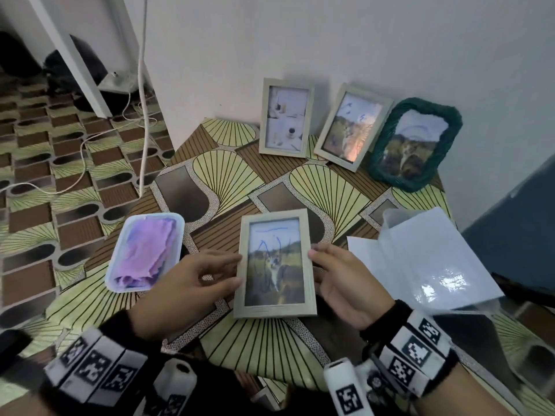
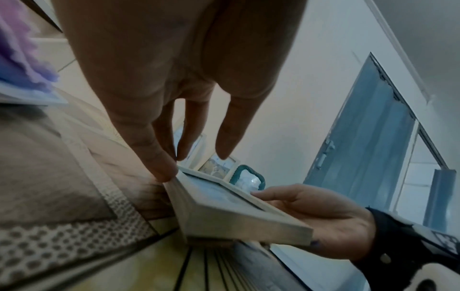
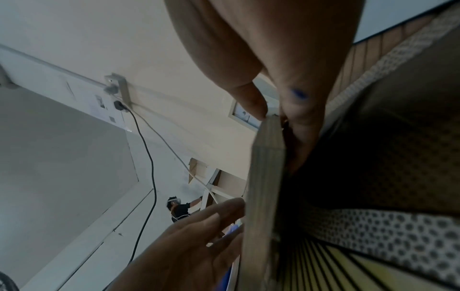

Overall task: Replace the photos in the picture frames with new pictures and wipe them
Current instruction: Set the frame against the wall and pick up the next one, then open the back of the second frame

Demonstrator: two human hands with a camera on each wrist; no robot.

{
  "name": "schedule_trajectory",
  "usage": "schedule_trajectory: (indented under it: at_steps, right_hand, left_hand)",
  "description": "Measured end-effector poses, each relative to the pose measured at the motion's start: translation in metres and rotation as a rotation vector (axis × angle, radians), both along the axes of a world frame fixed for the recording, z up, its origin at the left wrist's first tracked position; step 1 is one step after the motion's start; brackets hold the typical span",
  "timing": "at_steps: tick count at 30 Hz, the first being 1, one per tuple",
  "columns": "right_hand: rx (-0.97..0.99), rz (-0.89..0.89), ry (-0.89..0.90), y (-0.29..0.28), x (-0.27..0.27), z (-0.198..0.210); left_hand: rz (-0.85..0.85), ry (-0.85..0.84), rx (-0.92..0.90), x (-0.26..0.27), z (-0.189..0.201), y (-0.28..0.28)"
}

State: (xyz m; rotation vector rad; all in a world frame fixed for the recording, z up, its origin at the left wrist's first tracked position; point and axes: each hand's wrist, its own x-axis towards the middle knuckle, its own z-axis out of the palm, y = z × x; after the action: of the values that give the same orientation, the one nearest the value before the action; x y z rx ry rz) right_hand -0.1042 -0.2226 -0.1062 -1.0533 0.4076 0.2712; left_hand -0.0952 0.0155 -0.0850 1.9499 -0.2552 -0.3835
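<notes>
A pale wooden picture frame (image 1: 274, 265) with a cat photo scribbled in blue is held face up just above the patterned table (image 1: 270, 187). My left hand (image 1: 228, 271) lies at its left edge, with straight fingertips (image 2: 169, 169) touching the frame's side (image 2: 224, 216). My right hand (image 1: 322, 262) pinches the right edge, thumb on the front and fingers underneath; the right wrist view shows that pinch (image 3: 273, 110) on the frame's edge (image 3: 266, 177). A white tray (image 1: 114, 265) with a purple cloth (image 1: 147, 253) sits to the left.
Three more frames lean on the back wall: a pale one (image 1: 286, 115), a second pale one (image 1: 351, 127) and a teal woven one (image 1: 416, 144). White sheets in glossy plastic (image 1: 420, 259) lie at the right. Cables (image 1: 81, 151) trail over the floor to the left.
</notes>
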Motion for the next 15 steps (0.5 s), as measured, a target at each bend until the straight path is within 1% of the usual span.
schedule_trajectory:
  at_steps: [2,5,7,10,12,15]
  right_hand:
    - [-0.005,0.005,0.015,0.000,0.000,-0.003]
    - [-0.024,-0.003,-0.005,-0.004,-0.001,-0.004]
    - [-0.068,-0.006,-0.051,-0.008,-0.002,-0.001]
    - [-0.152,0.008,-0.131,-0.013,-0.003,0.009]
    - [-0.223,0.033,-0.194,-0.014,-0.004,0.016]
    - [-0.336,0.062,-0.289,-0.013,-0.006,0.023]
  left_hand:
    - [-0.004,-0.006,0.029,0.005,0.000,-0.005]
    - [-0.023,0.002,0.001,0.012,0.002,-0.007]
    - [-0.077,0.050,-0.073,0.015,0.002,-0.007]
    - [-0.142,0.177,-0.244,0.015,0.003,-0.016]
    - [-0.163,0.261,-0.329,0.015,0.002,-0.027]
    - [-0.163,0.354,-0.405,0.016,-0.004,-0.044]
